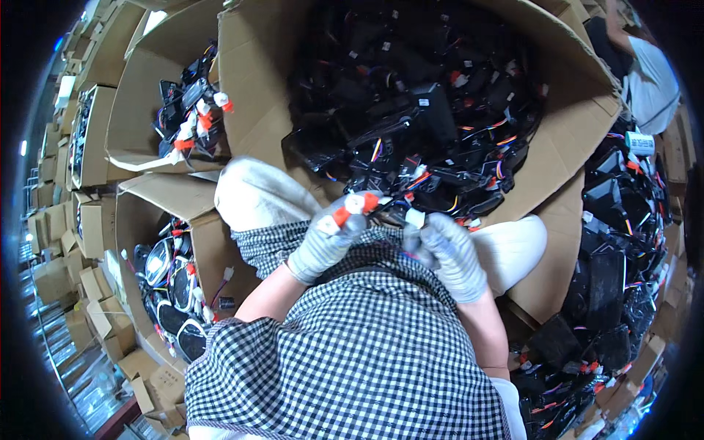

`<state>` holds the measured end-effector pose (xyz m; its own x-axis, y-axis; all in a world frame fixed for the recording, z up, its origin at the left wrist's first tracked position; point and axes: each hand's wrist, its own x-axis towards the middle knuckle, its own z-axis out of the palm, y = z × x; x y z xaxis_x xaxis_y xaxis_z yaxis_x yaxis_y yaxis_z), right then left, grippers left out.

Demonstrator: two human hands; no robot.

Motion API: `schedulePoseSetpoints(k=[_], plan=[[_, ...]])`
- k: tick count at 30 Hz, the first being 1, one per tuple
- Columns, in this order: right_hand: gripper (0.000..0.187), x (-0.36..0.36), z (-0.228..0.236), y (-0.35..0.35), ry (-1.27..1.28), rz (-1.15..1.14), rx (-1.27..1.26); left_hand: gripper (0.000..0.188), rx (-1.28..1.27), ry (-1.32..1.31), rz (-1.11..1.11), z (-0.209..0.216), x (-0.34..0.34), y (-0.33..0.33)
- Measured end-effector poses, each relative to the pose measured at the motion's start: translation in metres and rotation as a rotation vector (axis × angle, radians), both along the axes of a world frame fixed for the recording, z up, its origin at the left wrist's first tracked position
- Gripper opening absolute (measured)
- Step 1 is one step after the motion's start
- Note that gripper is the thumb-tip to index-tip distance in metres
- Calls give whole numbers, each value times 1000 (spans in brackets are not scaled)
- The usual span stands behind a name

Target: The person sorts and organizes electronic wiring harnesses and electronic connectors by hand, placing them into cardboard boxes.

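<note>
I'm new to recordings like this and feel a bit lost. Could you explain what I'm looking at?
There is no machine here, just a person working in gloves. The single picture comes from a wide fisheye camera worn on the head, looking down, so straight edges bend. The left hand holds red-and-white connectors. The right hand is at a small white piece; I can't tell whether it is gripped. Beyond them, a large cardboard box holds jumbled black parts and coloured wires.
</note>
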<state>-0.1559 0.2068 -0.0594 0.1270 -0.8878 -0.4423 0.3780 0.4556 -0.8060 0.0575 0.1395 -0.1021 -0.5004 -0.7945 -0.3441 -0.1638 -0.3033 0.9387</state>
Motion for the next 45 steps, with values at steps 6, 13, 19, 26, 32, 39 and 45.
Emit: schedulePoseSetpoints(k=[6,13,19,26,32,39,45], plan=[[35,-3,8,-13,268,63,-35,30,-305,-118,-267,24,-11,-3],[30,-12,6,-13,834,159,-391,27,-411,-175,-428,19,-15,-8],[22,-33,-4,-12,845,782,-447,34,-324,-6,-708,0,-13,-12],[19,-29,-44,7,483,598,-298,38,176,35,-748,-17,-14,-5],[22,-30,-73,11,439,530,-116,28,304,-32,-637,-24,-28,-18],[23,-35,-69,6,495,604,-106,26,326,22,-643,-37,-28,-20],[14,-48,-39,-20,965,637,-534,33,485,42,-536,-40,-24,-15]])
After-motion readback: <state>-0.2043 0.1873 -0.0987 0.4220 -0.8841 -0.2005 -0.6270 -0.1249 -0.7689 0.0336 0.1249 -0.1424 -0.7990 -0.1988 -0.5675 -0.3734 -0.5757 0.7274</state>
